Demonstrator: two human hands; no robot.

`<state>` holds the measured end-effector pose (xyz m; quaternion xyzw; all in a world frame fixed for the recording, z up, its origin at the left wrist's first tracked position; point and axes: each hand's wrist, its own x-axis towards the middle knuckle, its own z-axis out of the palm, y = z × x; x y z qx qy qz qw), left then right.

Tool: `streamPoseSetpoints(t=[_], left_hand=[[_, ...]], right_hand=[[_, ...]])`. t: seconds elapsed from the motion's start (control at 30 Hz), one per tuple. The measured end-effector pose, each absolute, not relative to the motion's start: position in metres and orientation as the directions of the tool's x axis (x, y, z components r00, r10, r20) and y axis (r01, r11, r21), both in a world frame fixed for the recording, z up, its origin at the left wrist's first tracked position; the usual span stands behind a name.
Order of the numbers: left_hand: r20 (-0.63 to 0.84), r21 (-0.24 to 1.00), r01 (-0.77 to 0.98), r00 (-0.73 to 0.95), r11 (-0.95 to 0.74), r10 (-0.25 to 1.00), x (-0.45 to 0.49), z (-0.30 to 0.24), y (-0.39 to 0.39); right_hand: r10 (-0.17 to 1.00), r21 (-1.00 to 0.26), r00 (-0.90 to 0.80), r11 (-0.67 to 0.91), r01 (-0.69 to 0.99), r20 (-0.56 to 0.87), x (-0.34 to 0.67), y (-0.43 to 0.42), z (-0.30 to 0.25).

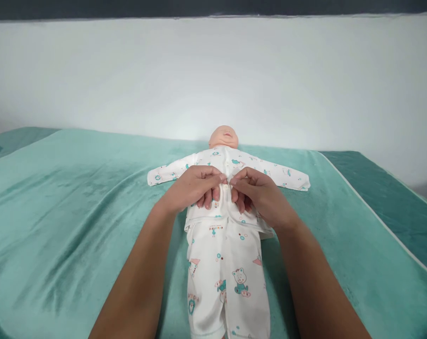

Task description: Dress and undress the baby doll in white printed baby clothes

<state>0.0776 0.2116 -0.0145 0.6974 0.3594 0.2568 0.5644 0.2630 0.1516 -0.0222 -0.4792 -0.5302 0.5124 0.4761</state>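
Note:
A baby doll (223, 136) lies on its back, its head away from me. It wears a white printed shirt (202, 214) with long sleeves spread to both sides, and matching white trousers (206, 254). My left hand (201, 186) pinches the shirt's front edge near the chest, thumb against forefinger. Opposite it, my right hand (250, 188) pinches the other side of the front opening, its fingertips close to the left ones. One small button (226, 187) shows just below the fingertips. What lies right between the fingertips is partly hidden.
A green plush blanket (75, 212) covers the surface under the doll, wrinkled on the left. A darker green band (386, 188) with a pale seam runs along the right. The white wall (213, 70) rises behind the doll's head.

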Motion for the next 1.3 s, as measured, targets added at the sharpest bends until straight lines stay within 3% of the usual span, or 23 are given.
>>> streamPoseSetpoints(t=[0.23,0.7,0.97,1.3], left_hand=[[-0.049,0.965,0.231,0.613,-0.12,0.788,0.077,-0.011,0.209],[0.003,0.947,0.25,0.62,-0.202,0.784,0.074,-0.011,0.207],[0.019,0.929,0.28,0.617,-0.242,0.787,0.077,-0.012,0.205],[-0.013,0.977,0.174,0.634,-0.126,0.773,0.074,-0.014,0.211]], right_hand=[[0.971,-0.983,0.17,0.176,-0.051,0.165,0.256,0.153,-0.024],[0.856,-0.915,0.376,0.236,0.326,0.355,0.25,0.153,-0.035],[0.851,-0.88,0.357,0.224,0.418,0.386,0.251,0.155,-0.038],[0.838,-0.839,0.31,0.277,0.468,0.449,0.247,0.149,-0.037]])
